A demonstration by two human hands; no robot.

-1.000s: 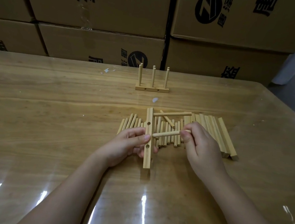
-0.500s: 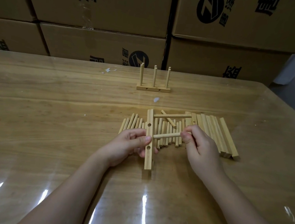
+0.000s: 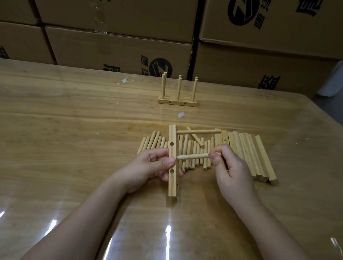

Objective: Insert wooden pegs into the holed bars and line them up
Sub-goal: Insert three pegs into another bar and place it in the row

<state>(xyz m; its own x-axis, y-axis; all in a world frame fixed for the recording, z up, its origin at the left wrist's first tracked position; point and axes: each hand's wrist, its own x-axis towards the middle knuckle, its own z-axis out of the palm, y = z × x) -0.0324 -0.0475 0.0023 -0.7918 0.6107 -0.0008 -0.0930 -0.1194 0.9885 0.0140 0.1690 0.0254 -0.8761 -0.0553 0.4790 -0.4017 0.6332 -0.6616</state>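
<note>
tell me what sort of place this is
Probably a warehouse or packing workroom: stacked brown cardboard cartons with black printed logos stand behind a wooden worktable under clear plastic film, where loose round wooden pegs and square wooden bars lie ready for hand assembly.

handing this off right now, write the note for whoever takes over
Left hand grips the pale wooden holed bar on its edge; one round wooden peg already sticks from its far end.
Right hand pinches a second peg, tip at the bar's middle.
Done: one three-peg bar stands at the back.
Left: seat this peg, add the third, then the spare bars and loose pegs.
</note>
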